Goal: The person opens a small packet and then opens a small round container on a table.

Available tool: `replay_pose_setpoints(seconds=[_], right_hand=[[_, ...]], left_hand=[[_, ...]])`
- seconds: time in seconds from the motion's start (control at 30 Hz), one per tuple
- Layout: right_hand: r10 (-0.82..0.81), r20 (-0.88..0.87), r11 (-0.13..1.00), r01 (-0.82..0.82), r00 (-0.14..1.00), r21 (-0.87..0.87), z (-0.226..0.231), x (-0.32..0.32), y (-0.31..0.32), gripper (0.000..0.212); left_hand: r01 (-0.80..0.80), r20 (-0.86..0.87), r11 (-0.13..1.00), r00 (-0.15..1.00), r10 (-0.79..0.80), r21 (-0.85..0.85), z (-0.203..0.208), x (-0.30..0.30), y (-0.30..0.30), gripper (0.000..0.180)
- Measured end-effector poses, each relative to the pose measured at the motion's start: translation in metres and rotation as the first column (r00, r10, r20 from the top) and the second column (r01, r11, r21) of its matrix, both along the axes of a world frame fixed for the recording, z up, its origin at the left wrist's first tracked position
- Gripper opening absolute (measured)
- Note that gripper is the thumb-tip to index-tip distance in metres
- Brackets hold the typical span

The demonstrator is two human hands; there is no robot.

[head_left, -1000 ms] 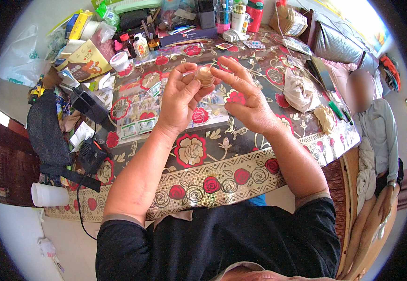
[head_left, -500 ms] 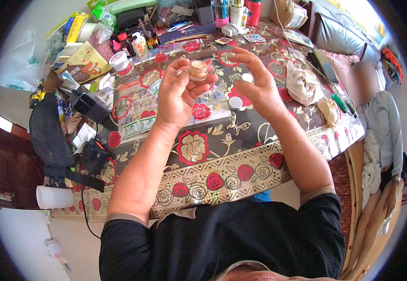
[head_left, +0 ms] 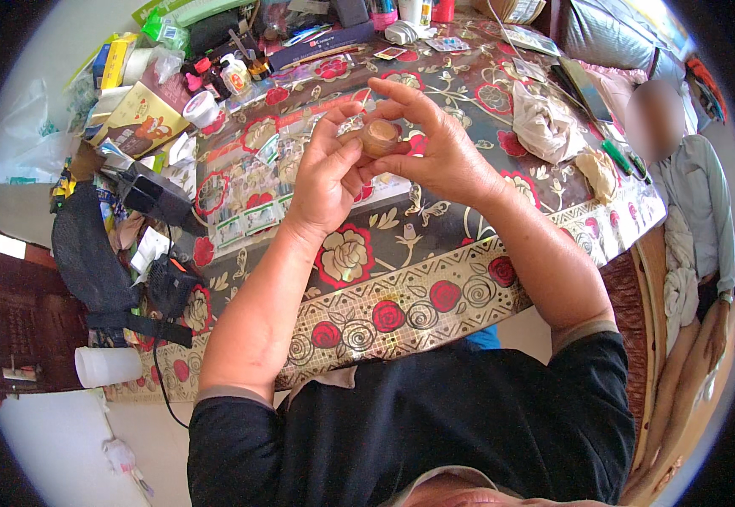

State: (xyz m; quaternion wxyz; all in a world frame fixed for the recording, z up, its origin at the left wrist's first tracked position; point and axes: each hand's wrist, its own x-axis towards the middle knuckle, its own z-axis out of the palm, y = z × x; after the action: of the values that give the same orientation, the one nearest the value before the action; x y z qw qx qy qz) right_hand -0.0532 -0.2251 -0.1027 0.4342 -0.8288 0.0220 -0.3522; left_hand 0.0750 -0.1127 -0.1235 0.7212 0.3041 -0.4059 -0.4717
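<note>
At far left, a translucent white plastic cup (head_left: 109, 366) sits near my flower-patterned dark tabletop's (head_left: 397, 253) edge. My left hand (head_left: 327, 176) grips a small round jar with tan contents (head_left: 380, 138) above it; my right hand (head_left: 448, 156) curves wide beside the jar, contact unclear. Rightward lies a crumpled off-white cloth (head_left: 545, 122).

On the tablecloth (head_left: 388, 314), tub (head_left: 201, 110) left of the jar (head_left: 379, 138), bundle (head_left: 545, 125) right
</note>
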Motion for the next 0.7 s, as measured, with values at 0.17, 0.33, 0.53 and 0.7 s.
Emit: replay_pose_setpoints(seconds=[0.17,0.33,0.53,0.7], right_hand=[[-0.056,-0.007,0.992,0.055,0.998,-0.114,-0.003,0.002,0.0,0.073],[-0.11,-0.095,0.978,0.091,0.989,-0.188,0.0,0.001,0.011,0.067],[-0.047,-0.299,0.97,-0.028,0.953,-0.241,-0.011,0.013,0.035,0.07],[-0.095,-0.465,0.961,-0.041,0.88,-0.274,-0.019,0.022,0.044,0.073]], left_hand=[[-0.016,0.042,0.996,0.999,0.012,0.086,0.003,-0.001,0.003,0.039],[-0.293,0.003,0.956,0.956,0.294,-0.027,-0.011,0.033,-0.008,0.036],[-0.641,0.183,0.767,0.755,0.629,0.009,-0.02,0.064,-0.005,0.031],[-0.622,0.229,0.783,0.761,0.607,-0.006,-0.024,0.065,-0.009,0.031]])
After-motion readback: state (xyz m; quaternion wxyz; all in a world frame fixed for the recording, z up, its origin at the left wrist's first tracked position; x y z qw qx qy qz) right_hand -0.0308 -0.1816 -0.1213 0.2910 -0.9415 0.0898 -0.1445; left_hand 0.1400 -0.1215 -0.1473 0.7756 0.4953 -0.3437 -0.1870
